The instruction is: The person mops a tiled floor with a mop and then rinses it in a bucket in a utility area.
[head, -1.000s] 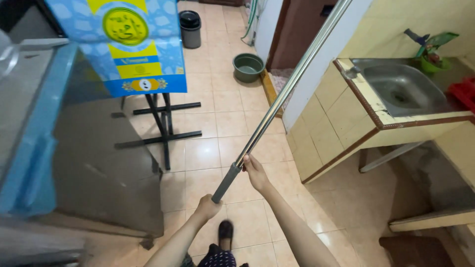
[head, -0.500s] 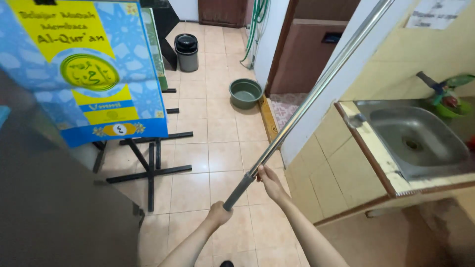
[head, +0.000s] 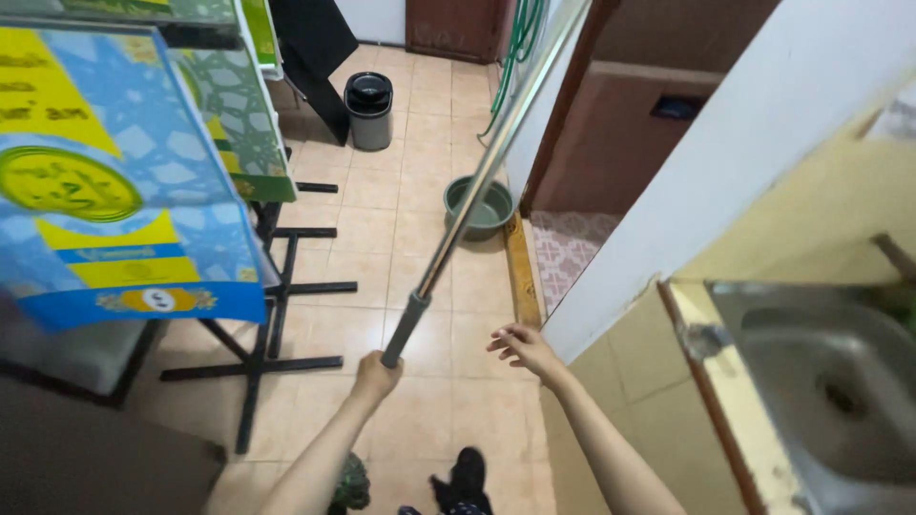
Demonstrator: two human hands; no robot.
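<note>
My left hand (head: 374,375) grips the grey lower end of a long shiny metal pole (head: 477,186) that rises up and away to the top of the view. Off the pole, to its right, my right hand (head: 523,347) hovers over the tiled floor with its fingers spread and nothing in it. Both forearms reach in from the bottom edge.
A blue and yellow banner (head: 114,191) on a black stand (head: 258,324) is at left. A black bin (head: 368,110) and a green basin (head: 482,208) sit on the floor ahead. A steel sink (head: 840,381) in a tiled counter is at right, beside a white wall.
My right hand has let go of the pole and opened. The pole has swung more upright and leftward, held by the left hand alone. The view has moved forward and to the right.
</note>
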